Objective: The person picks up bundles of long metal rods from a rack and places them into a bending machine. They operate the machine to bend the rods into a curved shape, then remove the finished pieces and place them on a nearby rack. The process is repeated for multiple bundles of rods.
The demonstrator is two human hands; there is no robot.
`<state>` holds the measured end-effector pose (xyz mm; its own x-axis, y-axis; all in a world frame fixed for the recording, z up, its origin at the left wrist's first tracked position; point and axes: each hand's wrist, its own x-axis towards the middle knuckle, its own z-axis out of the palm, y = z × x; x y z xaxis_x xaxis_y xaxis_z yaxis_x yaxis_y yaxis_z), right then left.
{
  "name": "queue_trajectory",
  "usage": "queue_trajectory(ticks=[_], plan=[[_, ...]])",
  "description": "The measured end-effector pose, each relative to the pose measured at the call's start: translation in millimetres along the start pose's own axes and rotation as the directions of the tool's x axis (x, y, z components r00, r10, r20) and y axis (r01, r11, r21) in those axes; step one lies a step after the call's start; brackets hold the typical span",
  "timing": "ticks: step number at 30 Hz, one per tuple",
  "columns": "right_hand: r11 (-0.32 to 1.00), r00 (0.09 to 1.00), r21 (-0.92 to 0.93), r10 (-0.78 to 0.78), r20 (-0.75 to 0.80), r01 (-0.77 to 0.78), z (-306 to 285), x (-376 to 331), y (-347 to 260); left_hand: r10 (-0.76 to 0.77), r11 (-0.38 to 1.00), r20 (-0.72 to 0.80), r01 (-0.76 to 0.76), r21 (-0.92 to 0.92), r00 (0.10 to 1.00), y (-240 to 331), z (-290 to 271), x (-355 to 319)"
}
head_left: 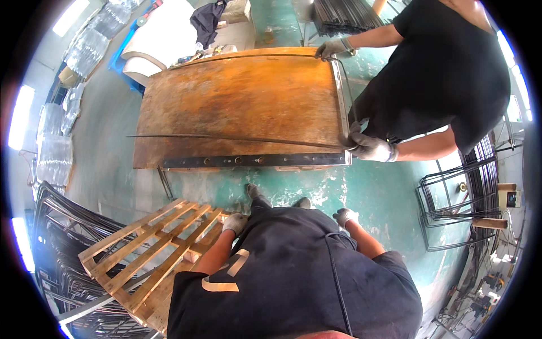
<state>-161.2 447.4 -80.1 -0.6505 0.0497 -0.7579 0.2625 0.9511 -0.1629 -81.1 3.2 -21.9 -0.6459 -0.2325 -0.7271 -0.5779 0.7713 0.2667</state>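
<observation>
Both my arms hang at my sides, away from the worktable. My left hand (235,223), in a pale grey glove, is beside the wooden pallet (164,246); its loosely bent fingers show only in part, with nothing seen in them. My right hand (345,217), gloved too, hangs over the green floor, open and holding nothing. Ahead of me is a worn brown wooden worktable (237,101). Over it a co-worker's two gloved hands hold a long dark U-shaped metal rod (243,138), its bend at the right end and one leg along the table's far edge.
The co-worker (435,73) in black stands at the table's right end. A dark strip with holes (254,160) edges the table's near side. Bent metal frames (62,248) are stacked at left, more frames (463,192) at right. Dark rods (344,17) lie behind; white rolls (164,39) stand far left.
</observation>
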Motion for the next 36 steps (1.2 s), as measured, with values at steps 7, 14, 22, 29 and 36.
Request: queue_trajectory(ticks=[7, 14, 22, 29, 36], plan=[[0.999, 0.999, -0.019, 0.048, -0.023, -0.049, 27, 8, 21, 0.038, 0.997, 0.027, -0.039, 0.072, 0.999, 1, 12, 8], [0.924, 0.996, 0.371, 0.08, 0.043, -0.09, -21, -23, -19, 0.01, 0.996, 0.023, -0.012, 0.087, 1.0, 5, 13, 4], [0.949, 0.999, 0.314, 0.041, -0.007, -0.037, -5, -7, -3, 0.188, 0.932, 0.075, -0.202, 0.303, 0.979, -65, 73, 61], [0.958, 0.997, 0.284, 0.062, -0.05, -0.045, 19, 17, 20, 0.071, 0.98, 0.028, -0.075, 0.187, 0.997, -38, 58, 46], [0.916, 0.998, 0.4, 0.058, -0.03, -0.041, 18, 19, 19, 0.12, 0.975, 0.02, -0.121, 0.184, 0.993, -18, 34, 20]])
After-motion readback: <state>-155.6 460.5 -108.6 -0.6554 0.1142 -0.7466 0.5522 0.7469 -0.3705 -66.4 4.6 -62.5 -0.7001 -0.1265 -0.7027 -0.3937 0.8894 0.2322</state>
